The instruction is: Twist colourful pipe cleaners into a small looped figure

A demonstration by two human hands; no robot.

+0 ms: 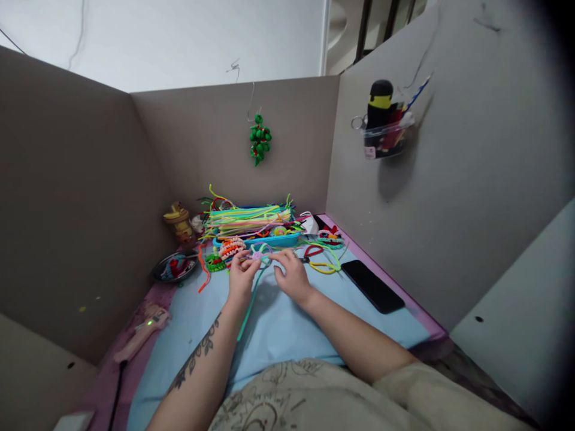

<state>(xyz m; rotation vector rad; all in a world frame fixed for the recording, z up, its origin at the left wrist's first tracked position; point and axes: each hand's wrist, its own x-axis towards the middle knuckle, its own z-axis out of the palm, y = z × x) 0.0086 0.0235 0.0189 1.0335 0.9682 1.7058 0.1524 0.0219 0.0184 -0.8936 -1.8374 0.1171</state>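
**Both hands on one pipe-cleaner piece, mid-desk**

My left hand (241,276) and right hand (291,276) each pinch the small pipe-cleaner piece (258,256), fingers closed on it, its green tail (248,306) trailing toward me over the blue mat (287,329). Open mat in front of me. Behind: one blue tray of pipe cleaners (251,224). One phone (372,285) right, near the desk (155,297) edge. One glue gun (141,329) left. Three cardboard walls (67,209) box me in.
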